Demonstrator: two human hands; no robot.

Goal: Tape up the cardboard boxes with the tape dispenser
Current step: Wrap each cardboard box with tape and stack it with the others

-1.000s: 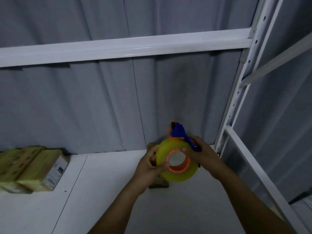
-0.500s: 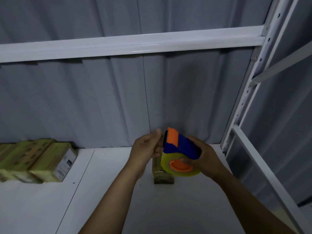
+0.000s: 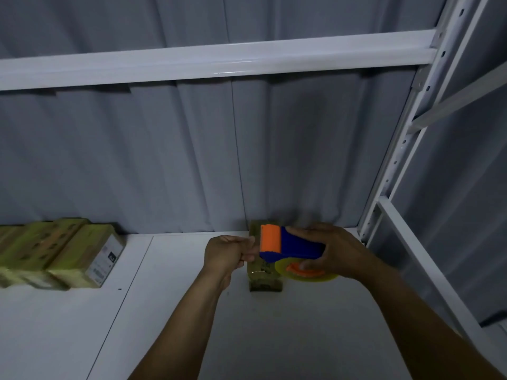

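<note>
My right hand [image 3: 336, 249] grips a blue and orange tape dispenser [image 3: 288, 244] with a yellowish roll of tape [image 3: 307, 277] on an orange core. It hovers just above a small cardboard box [image 3: 263, 279] that lies on the white shelf [image 3: 192, 325] by the back wall. My left hand [image 3: 226, 253] is just left of the dispenser's orange front, its fingers curled and pinching at the tape end there. The tape end itself is too thin to make out. Most of the box is hidden under the dispenser.
Several taped cardboard boxes [image 3: 68, 256] lie in a row at the left of the shelf. A white crossbeam [image 3: 219, 61] runs overhead. A white perforated upright [image 3: 397, 160] and a side rail [image 3: 428, 270] bound the shelf on the right. Grey ribbed panels form the back wall.
The dispenser has tipped from roll facing me to roll lying nearly flat, and has come down over the box. My left hand has shifted from the roll to the dispenser's front.
</note>
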